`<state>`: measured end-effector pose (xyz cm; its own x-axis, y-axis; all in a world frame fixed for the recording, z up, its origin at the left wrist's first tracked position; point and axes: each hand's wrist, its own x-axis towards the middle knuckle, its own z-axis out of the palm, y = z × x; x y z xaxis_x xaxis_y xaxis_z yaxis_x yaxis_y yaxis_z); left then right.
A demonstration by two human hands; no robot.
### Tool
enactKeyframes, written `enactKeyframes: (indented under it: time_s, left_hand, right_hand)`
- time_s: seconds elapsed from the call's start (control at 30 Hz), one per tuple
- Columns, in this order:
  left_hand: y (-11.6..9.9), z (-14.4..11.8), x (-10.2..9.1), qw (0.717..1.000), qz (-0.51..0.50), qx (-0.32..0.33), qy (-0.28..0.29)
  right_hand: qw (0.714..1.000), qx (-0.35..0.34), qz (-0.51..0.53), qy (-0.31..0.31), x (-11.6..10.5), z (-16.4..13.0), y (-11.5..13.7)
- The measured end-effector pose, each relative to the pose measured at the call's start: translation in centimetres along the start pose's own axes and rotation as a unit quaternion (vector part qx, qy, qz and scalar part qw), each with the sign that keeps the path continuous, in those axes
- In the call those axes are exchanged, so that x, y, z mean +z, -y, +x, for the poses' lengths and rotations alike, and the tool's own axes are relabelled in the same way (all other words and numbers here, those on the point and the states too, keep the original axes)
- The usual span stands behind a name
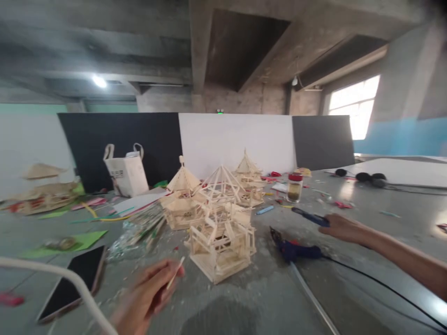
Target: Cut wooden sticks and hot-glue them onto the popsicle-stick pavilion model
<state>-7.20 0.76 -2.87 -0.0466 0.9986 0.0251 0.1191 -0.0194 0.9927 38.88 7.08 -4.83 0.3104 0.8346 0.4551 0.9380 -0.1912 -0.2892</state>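
Observation:
My left hand (153,288), partly blurred, pinches a thin wooden stick (175,272) near the front of the table. Just right of it stands a many-sided stick-built pavilion model (221,251) with an open-framed roof. My right hand (340,228) is closed on the near end of a long, dark blue hand tool (310,217); its exact kind is unclear. Below that tool lies a blue glue gun (296,250), nozzle toward the model, with a clear glue stick (312,298) extending from its rear. No hand touches the glue gun or the model.
Behind stand two roofed stick models (183,200) (247,167). A red-lidded jar (295,187) is at back right. Bagged sticks (139,230), a phone (75,284) and a white cable (70,274) lie left. The glue gun's black cord (377,284) runs right.

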Motion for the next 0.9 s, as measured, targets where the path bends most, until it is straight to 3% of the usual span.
enactKeyframes:
  time_s: [0.1, 0.17, 0.23, 0.33, 0.4, 0.47, 0.5, 0.53, 0.57, 0.6, 0.63, 0.67, 0.73, 0.8, 0.9]
  left_hand:
    - [0.6, 0.8, 0.5, 0.994, -0.023, -0.081, 0.073]
    - [0.8, 0.7, 0.9, 0.991, -0.036, -0.089, 0.097]
    - [0.7, 0.2, 1.2, 0.989, -0.046, -0.089, 0.108]
    - [0.6, -0.7, 1.6, 0.986, -0.054, -0.095, 0.126]
    - [0.5, -1.2, 2.0, 0.981, -0.07, -0.1, 0.15]
    - [0.5, -1.6, 2.5, 0.978, -0.098, -0.101, 0.156]
    - [0.4, -1.7, 2.9, 0.976, -0.113, -0.102, 0.157]
    - [0.4, -1.8, 3.3, 0.974, -0.127, -0.101, 0.157]
    - [0.2, -1.9, 3.7, 0.972, -0.14, -0.1, 0.161]
    - [0.1, -2.0, 4.1, 0.97, -0.151, -0.096, 0.165]
    - [-0.1, -2.1, 4.4, 0.968, -0.159, -0.091, 0.17]
    - [-0.4, -2.1, 4.8, 0.967, -0.163, -0.088, 0.178]
    - [-0.8, -2.0, 5.4, 0.965, -0.157, -0.086, 0.192]
    - [-1.1, -1.8, 6.0, 0.967, -0.147, -0.079, 0.192]
    - [-1.2, -1.2, 7.1, 0.973, -0.133, -0.044, 0.181]
  right_hand:
    - [0.993, -0.046, -0.054, 0.094, 2.6, 1.7, -1.0]
    - [0.988, -0.066, -0.078, 0.118, 3.9, 2.3, -0.8]
    - [0.984, -0.079, -0.092, 0.127, 4.0, 2.6, -0.4]
    - [0.985, -0.097, -0.092, 0.107, 2.4, 2.5, 1.1]
    - [0.987, -0.122, -0.071, 0.075, 0.6, 0.9, 3.2]
    - [0.983, -0.17, -0.034, 0.068, -1.2, -2.7, 6.4]
    - [0.978, -0.193, 0.003, 0.078, -1.9, -5.0, 8.3]
    - [0.963, -0.199, 0.124, 0.129, -2.4, -7.6, 10.4]
    - [0.926, -0.192, 0.246, 0.214, -2.6, -10.1, 12.5]
    - [0.862, -0.166, 0.365, 0.31, -2.5, -12.3, 14.6]
    - [0.777, -0.129, 0.474, 0.394, -2.1, -14.1, 16.4]
    - [0.698, -0.09, 0.553, 0.446, -1.6, -15.4, 18.0]
    - [0.596, -0.005, 0.641, 0.484, -0.3, -16.4, 20.1]
    - [0.535, 0.044, 0.688, 0.488, 0.6, -16.2, 21.1]
    - [0.479, 0.081, 0.725, 0.488, 0.7, -15.2, 21.2]
